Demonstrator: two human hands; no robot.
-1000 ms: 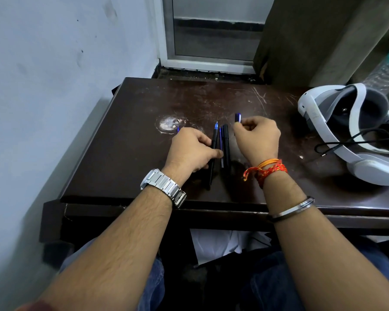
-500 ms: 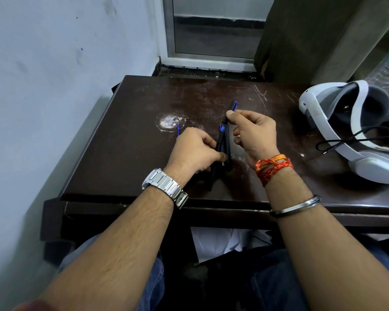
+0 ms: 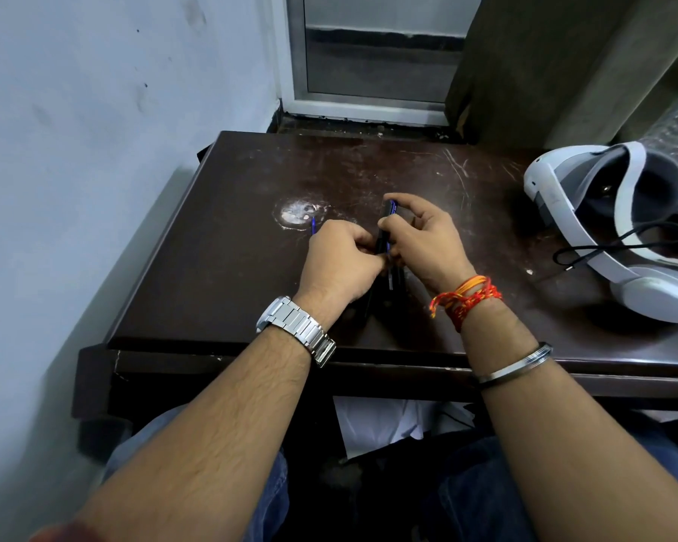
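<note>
I find both hands meeting at mid-table [image 3: 231,248]. The right hand [image 3: 427,244] pinches a blue-capped pen [image 3: 385,224] near its top and tilts it off the wood, apparently to separate it. The left hand [image 3: 341,264] is curled onto the other pens [image 3: 396,283], pinning them flat. A blue tip [image 3: 313,225] pokes out past the left knuckles. A white VR headset [image 3: 564,213] and its cable [image 3: 588,250] lie well to the right and obstruct nothing.

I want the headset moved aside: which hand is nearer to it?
Right. The right hand lies left of the white headset, apart from it; the left hand is farther left.
</note>
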